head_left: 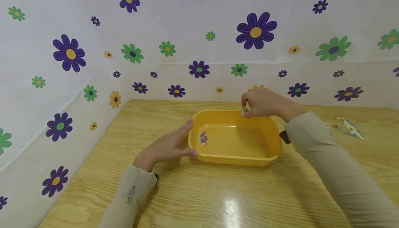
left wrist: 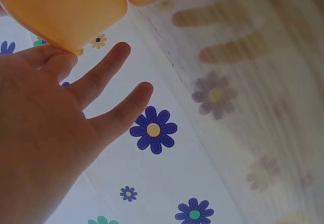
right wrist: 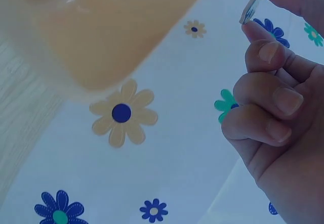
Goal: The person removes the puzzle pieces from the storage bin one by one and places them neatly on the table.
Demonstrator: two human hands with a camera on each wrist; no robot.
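A yellow plastic tub (head_left: 237,160) stands on the wooden table. My left hand (head_left: 169,145) rests against its left side, thumb and fingertips touching the rim; in the left wrist view this hand (left wrist: 55,107) has its fingers spread. Over the tub's back rim, my right hand (head_left: 262,104) pinches a small flat printed piece (head_left: 243,110) between thumb and index finger. The right wrist view shows that piece (right wrist: 250,9) edge-on, with the other fingers curled in. Inside the tub, at the left, lies a small colourful flat piece (head_left: 203,138).
To the right, partly behind the right sleeve (head_left: 330,165), several flat cut pieces (head_left: 353,129) lie on the table (head_left: 193,190). A white flower-patterned sheet (head_left: 218,20) hangs behind the table and along its left side.
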